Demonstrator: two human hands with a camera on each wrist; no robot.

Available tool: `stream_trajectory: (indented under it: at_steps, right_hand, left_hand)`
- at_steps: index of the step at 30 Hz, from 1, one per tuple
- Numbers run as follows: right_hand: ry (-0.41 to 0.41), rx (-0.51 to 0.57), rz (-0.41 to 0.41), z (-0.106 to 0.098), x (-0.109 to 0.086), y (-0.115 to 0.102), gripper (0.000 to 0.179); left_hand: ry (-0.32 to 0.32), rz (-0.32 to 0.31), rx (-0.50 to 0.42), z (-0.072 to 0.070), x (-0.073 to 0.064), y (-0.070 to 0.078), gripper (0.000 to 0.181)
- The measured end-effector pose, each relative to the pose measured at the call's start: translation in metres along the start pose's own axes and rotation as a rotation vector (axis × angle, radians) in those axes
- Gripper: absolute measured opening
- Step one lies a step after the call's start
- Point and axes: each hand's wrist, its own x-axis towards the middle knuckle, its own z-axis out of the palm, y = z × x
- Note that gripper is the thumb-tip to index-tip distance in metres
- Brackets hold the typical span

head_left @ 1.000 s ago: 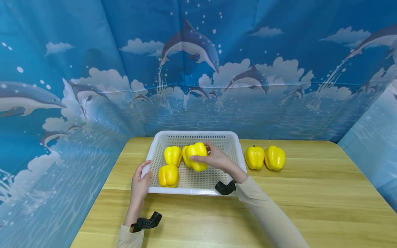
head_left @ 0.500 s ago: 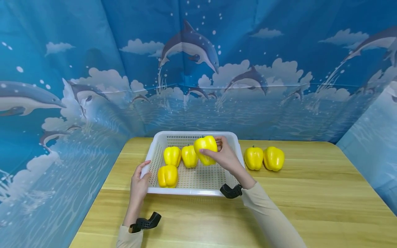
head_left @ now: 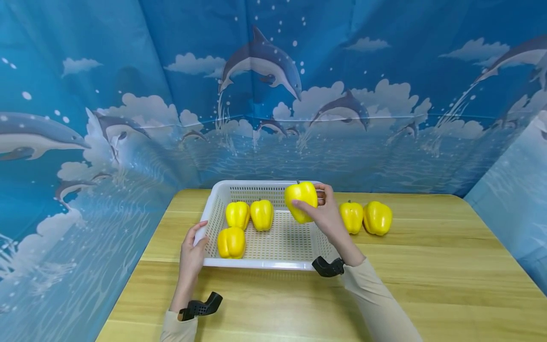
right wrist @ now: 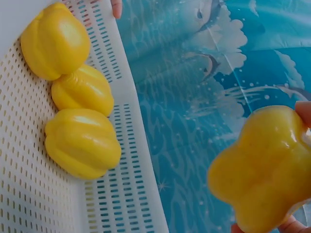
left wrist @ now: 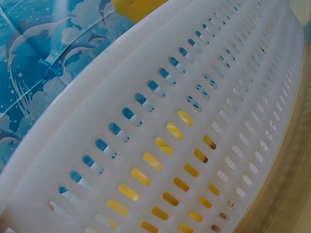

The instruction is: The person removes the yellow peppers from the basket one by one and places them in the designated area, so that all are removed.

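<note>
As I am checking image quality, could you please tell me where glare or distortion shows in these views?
Head view: sheen on the pale wooden tabletop; left wrist: the white perforated plastic basket looks bowed along its rim, probably lens distortion; right wrist: dimmer, with highlights on the held glossy yellow bell pepper.

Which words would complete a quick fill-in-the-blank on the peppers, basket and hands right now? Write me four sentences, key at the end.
1. The colour of the bell pepper in the right hand is ____.
2. The number of bell peppers lying inside the white perforated basket is ____.
3. In the head view, the two bell peppers on the wood-grain table sit to the basket's ____.
4. Of the basket's left and right sides, the left hand touches the ____ one.
Missing words: yellow; three; right; left.
</note>
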Motion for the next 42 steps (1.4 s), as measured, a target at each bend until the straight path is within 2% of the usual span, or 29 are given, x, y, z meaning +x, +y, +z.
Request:
stream_trajectory:
  at_steps: [5,14,21,26,31,39,42]
  right_hand:
    - [0.103,0.054,0.029,-0.016,-0.003,0.002,0.076]
    - [0.299,0.288,0.062,-0.051,-0.006,0.016,0.070]
    - [0.525,0.402,-0.012,-0.074,-0.004,0.039,0.063]
    - [0.668,0.371,-0.020,-0.090,0.000,0.056,0.064]
    - [0.748,0.313,-0.012,-0.110,0.004,0.074,0.065]
    - [0.802,0.162,0.047,-0.144,0.010,0.095,0.067]
    - [0.820,0.160,0.051,-0.153,0.013,0.108,0.067]
  left_hand:
    - [0.003,0.003,0.003,0.000,0.000,-0.001,0.042]
    - [0.008,0.004,-0.006,-0.001,-0.001,-0.002,0.042]
    - [0.003,0.006,-0.014,-0.002,-0.002,-0.002,0.042]
    - [0.001,0.007,-0.016,-0.001,-0.002,-0.001,0.042]
    - [0.002,0.017,-0.013,0.000,-0.001,-0.001,0.041]
    - [-0.002,0.031,-0.018,0.000,-0.002,-0.001,0.041]
    - [0.003,0.028,-0.016,0.000,-0.001,-0.001,0.041]
